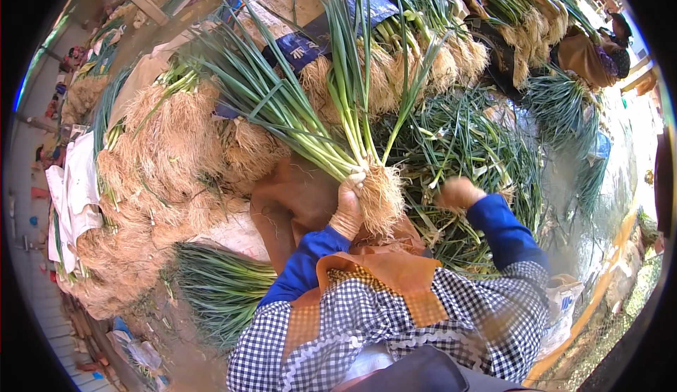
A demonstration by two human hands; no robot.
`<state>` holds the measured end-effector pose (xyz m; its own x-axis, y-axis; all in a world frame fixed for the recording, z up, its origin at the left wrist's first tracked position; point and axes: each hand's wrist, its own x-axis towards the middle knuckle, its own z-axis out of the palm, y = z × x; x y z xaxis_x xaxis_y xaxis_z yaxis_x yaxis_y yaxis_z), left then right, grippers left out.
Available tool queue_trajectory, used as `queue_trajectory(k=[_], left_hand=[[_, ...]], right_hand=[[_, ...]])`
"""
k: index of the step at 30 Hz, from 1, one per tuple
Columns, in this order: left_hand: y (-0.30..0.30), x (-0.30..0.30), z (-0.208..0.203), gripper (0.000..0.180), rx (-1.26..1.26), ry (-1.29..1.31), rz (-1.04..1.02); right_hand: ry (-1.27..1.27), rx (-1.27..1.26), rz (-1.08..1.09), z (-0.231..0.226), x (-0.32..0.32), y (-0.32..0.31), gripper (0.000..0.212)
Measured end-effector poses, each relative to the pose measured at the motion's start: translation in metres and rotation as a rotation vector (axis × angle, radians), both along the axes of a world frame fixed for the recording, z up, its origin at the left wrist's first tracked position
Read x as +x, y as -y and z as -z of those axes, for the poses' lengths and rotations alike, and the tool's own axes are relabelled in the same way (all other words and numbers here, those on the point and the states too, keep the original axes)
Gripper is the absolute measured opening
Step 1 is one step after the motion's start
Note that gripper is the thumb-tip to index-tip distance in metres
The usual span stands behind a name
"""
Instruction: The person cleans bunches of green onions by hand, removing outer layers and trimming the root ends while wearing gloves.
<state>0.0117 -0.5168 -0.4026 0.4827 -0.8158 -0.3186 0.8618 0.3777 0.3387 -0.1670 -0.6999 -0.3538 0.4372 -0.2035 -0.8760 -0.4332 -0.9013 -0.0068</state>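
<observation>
My left hand (348, 205) is closed round the base of a bunch of green onions (338, 134). Their long green leaves fan up and away, and the pale, shaggy roots (382, 198) hang to the right of my fingers. Off to the right, apart from the bunch, my right hand (460, 194) is smeared by motion. Its fingers do not show clearly, so I cannot tell whether anything is in them. Beneath and beyond it lies a loose heap of green leaves and stalks (472, 141). Below the bunch, a brown apron (293, 191) covers my lap.
Piled root bundles (162, 145) rise at the left. Close to my left elbow lies another green onion bundle (222, 286). More bundles (444, 60) line the far side, by printed sacks (282, 7). A white bag (560, 311) stands near my right side. Another person (596, 53) is at far right.
</observation>
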Motion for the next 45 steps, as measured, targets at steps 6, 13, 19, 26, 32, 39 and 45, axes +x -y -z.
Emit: queue_trajectory(k=[6,13,19,26,32,39,45], left_hand=[[0.005,-0.007,-0.008,0.019,0.001,-0.048,0.012],[-0.004,-0.012,-0.016,0.018,-0.02,-0.145,0.232],[0.002,-0.011,-0.001,0.017,-0.012,-0.098,0.077],[0.004,0.002,-0.046,0.031,-0.158,-0.117,0.067],[0.0,0.007,-0.035,0.031,-0.118,-0.067,0.109],[-0.005,0.02,0.006,0.034,-0.007,-0.01,0.004],[-0.001,0.01,-0.037,0.035,-0.216,-0.136,0.203]], right_hand=[[1.402,0.976,1.39,0.034,0.111,0.014,0.027],[1.553,-0.553,0.49,0.027,0.164,-0.012,0.03],[1.396,-0.175,0.273,0.0,0.098,-0.044,0.026],[0.508,0.217,0.673,-0.001,-0.055,-0.005,0.039],[1.099,0.108,0.827,-0.015,0.013,-0.003,0.04],[1.42,0.018,-0.153,-0.052,0.095,-0.06,0.021],[0.851,0.658,-0.099,0.014,-0.017,-0.018,0.02]])
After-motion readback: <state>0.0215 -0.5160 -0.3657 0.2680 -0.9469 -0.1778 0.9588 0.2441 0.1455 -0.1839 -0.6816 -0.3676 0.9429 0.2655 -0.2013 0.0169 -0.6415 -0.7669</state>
